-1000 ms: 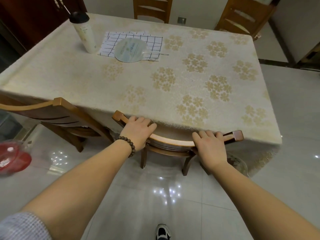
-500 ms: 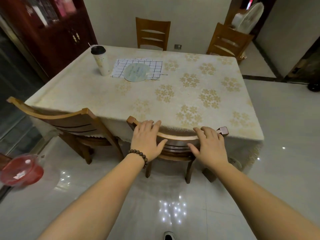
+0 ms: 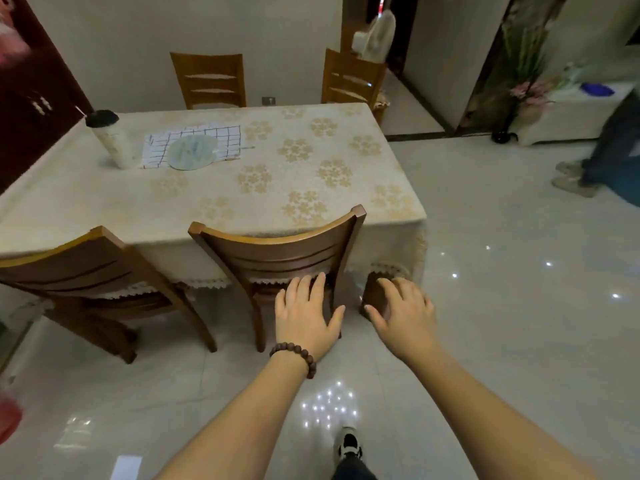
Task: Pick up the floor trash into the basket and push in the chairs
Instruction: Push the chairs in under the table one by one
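Note:
A wooden chair stands with its seat under the near edge of the table, which is covered by a cream flowered cloth. My left hand, with a bead bracelet on the wrist, hovers open below the chair back, fingers spread and off the wood. My right hand is open too, in front of the table's dark leg. A second chair stands at the left, also close to the table. A red basket shows blurred at the far left edge.
Two more chairs stand at the table's far side. A cup, a checked cloth and a round plate lie on the table. Another person's legs are at the right. My shoe is on the glossy tile floor.
Both hands have let go of the chair's top rail and pulled back and down. The view has drawn back and turned right, so more of the room shows.

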Tool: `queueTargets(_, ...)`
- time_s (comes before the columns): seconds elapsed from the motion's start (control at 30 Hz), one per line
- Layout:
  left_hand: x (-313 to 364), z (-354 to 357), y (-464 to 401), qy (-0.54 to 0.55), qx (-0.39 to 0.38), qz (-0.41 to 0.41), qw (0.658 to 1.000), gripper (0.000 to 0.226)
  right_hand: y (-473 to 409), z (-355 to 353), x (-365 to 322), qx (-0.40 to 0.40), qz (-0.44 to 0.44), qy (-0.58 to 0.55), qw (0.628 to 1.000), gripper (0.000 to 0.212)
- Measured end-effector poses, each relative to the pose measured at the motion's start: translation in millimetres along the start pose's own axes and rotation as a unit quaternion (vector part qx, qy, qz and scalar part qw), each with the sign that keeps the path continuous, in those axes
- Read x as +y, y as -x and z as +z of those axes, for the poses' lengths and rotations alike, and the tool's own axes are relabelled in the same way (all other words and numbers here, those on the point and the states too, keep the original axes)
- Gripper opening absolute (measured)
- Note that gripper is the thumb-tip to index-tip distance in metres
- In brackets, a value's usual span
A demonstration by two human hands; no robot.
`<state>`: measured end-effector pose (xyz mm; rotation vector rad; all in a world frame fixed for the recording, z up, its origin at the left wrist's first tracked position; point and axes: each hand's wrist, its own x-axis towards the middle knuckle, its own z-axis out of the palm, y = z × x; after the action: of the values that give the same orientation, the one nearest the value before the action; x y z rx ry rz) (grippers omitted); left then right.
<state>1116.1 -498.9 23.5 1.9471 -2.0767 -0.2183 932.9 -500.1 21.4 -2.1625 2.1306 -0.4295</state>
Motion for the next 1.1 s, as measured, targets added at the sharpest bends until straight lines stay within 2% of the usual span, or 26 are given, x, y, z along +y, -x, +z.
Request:
queueTargets(0.23,71.4,22.4,1.7,0.024,-0.047,0.037,0.998,0.068,36.9,-16.6,75.6,0.014,0.078,0.004,0.997,0.049)
queueTargets(0.43,141.4,47.9,-34.9,0.031,-0.046,0.066,0.996,0.067,22.0,-25.3,157.8,0.021,0.144,-0.023,0.989,0.049)
queueTargets(0.83,343.8,147.5,-168.3,0.030,-0.044,0.014,0.998,0.071,-99.9,-53.1,389.3,0.008,0.133,-0.044,0.990,0.048)
queueTargets(0.97,381.2,164.7,-209.6,0.017,-0.045,-0.010,0.999,0.070,-150.6,-59.5,443.5,0.000,0.131,-0.062,0.989,0.047)
queueTargets(1.1,397.8,179.2,-257.0,0.011,-0.048,-0.038,0.998,0.070,-208.2,-52.8,470.1,-0.017,0.107,-0.071,0.992,0.047)
